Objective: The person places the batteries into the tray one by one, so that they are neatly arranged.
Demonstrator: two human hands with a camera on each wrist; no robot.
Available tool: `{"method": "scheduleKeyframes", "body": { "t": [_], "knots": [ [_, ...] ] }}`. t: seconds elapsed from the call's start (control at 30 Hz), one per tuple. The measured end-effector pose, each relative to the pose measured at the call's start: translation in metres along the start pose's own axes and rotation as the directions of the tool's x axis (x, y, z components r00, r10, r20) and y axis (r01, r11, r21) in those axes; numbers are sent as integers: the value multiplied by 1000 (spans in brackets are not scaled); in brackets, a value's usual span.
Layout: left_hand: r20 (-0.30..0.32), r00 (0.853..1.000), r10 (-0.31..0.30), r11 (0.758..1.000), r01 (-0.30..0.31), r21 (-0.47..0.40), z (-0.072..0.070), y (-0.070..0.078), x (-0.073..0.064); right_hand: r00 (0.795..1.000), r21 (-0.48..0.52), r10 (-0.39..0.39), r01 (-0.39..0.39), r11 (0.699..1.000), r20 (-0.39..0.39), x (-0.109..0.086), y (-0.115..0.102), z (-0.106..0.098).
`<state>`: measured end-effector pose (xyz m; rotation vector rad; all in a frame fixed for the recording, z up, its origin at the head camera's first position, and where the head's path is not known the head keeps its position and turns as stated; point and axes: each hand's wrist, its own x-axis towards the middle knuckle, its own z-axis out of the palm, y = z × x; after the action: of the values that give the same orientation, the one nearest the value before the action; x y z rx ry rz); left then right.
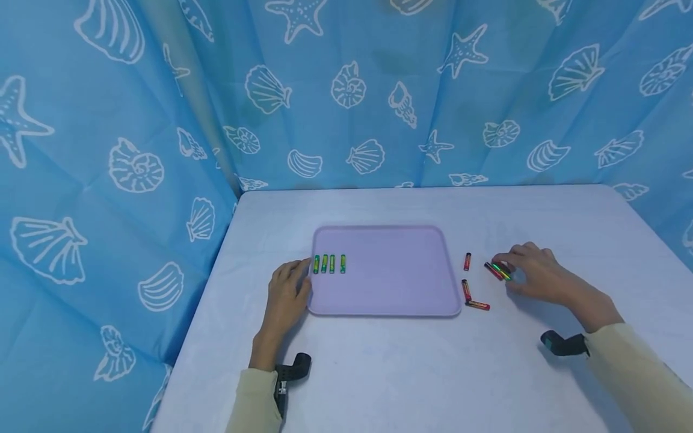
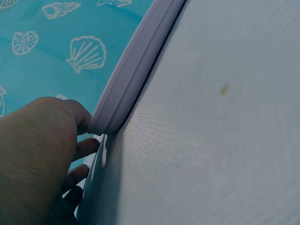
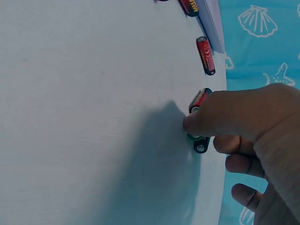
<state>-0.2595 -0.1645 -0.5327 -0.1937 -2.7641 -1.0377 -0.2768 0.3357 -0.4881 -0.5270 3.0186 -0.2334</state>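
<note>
My right hand (image 1: 536,273) pinches a green battery (image 1: 501,272) between thumb and index finger, close over red batteries (image 1: 493,271) on the table. In the right wrist view the thumb (image 3: 199,123) hides most of the green battery, and a red battery (image 3: 201,97) shows beside it. My left hand (image 1: 287,291) rests with relaxed fingers against the left rim of a light purple tray (image 1: 390,282). Its thumb touches the tray's rim (image 2: 136,65) in the left wrist view. Several green batteries (image 1: 332,264) stand in a row inside the tray's left end, lying parallel.
Between the tray and my right hand lie more red batteries: one farther back (image 1: 467,261), one nearer (image 1: 466,290), and one sideways (image 1: 477,305) touching it. A white cloth covers the table (image 1: 379,373). Blue shell-print curtains (image 1: 346,132) hang behind and at the left.
</note>
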Motion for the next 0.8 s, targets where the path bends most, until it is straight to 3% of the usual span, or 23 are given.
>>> {"method": "scheduleKeyframes", "body": {
  "t": [0.27,0.6,0.8],
  "knots": [
    [15,1000,-27,1000,27,6,0,2,-1,999,-8,-3,3,1000,33,5,1,-1],
    [10,1000,-29,999,28,17,0,3,0,994,-3,43,-43,999,-100,-2,5,11],
    [20,999,-39,999,39,12,1,4,-1,990,4,84,-84,996,-113,-6,5,13]
  ]
}}
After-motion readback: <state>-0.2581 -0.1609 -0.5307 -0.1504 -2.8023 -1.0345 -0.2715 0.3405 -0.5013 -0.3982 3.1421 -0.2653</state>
